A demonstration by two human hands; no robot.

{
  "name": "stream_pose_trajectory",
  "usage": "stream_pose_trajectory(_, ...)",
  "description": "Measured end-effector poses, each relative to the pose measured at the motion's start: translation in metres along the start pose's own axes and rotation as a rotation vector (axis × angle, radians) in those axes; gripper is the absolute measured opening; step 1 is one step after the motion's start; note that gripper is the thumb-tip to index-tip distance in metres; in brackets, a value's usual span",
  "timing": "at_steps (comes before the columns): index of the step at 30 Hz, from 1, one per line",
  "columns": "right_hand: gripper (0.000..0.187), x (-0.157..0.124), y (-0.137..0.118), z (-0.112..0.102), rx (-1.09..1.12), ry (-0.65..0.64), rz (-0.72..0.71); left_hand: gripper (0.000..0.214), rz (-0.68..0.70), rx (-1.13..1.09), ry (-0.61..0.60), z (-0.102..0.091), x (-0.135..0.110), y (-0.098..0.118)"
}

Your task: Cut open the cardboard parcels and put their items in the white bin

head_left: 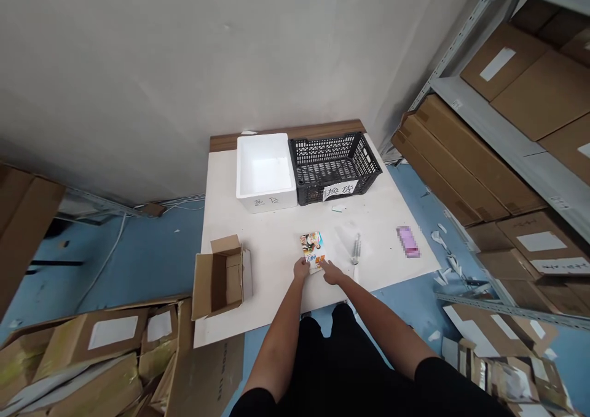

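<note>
A flat, colourfully printed booklet (312,245) with a picture on its upper half and large coloured lettering lies at the front middle of the white tabletop (276,226). My left hand (302,269) has its fingers closed on the lower left edge. At the lower right edge is my right hand (331,272), its fingers also closed on the booklet; the thumb cannot be made out clearly. Just right of the booklet lies a slim, clear and greyish tool-like item (356,248), too small to name. An open, tipped cardboard box (217,288) stands to the left.
A white foam box (266,201) and a black plastic crate (318,193), both with handwritten labels, stand at the table's back. A blurred purple item (408,242) lies at right. Shelves of cartons (449,159) flank the right; a big carton of boxes (184,355) stands front left.
</note>
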State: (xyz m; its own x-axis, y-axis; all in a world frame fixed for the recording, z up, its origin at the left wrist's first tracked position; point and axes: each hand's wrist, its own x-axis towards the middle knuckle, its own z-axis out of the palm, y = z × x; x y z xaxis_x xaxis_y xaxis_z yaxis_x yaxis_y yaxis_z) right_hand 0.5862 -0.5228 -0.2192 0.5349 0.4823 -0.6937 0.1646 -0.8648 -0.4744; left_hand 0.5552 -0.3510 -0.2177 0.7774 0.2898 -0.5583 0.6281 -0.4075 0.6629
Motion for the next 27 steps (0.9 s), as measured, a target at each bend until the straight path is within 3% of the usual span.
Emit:
stream_pose_trajectory(4, 0.071, -0.009, 0.014, -0.027, 0.363, 0.241, -0.022, 0.041, 0.057, -0.155, 0.03, -0.002, -0.011, 0.023)
stream_pose_trajectory(8, 0.066, -0.027, 0.019, -0.076, 0.815, 0.397, -0.033, 0.056, 0.159, -0.352, 0.013, -0.022, -0.028, 0.051)
stream_pose_trajectory(12, 0.064, -0.064, 0.015, -0.142, 1.154, 0.37, -0.276, 0.085, 0.28, -0.673, -0.083, -0.06, -0.051, 0.09)
stream_pose_trajectory(14, 0.063, -0.088, 0.011, -0.172, 1.209, 0.314, -0.39, 0.091, 0.335, -0.712, -0.153, -0.08, -0.062, 0.111)
stream_pose_trajectory(17, 0.062, -0.121, 0.006, -0.207, 1.217, 0.235, -0.506, 0.089, 0.386, -0.748, -0.156, -0.098, -0.078, 0.142)
stream_pose_trajectory(21, 0.062, -0.15, 0.006, -0.237, 1.197, 0.18, -0.583, 0.084, 0.413, -0.712, -0.022, -0.101, -0.096, 0.176)
stream_pose_trajectory(25, 0.061, -0.162, 0.004, -0.254, 1.19, 0.274, -0.644, 0.06, 0.471, -0.545, 0.339, -0.088, -0.114, 0.21)
stream_pose_trajectory(27, 0.061, -0.165, -0.002, -0.255, 1.14, 0.297, -0.727, 0.056, 0.546, -0.505, 0.348, -0.075, -0.123, 0.23)
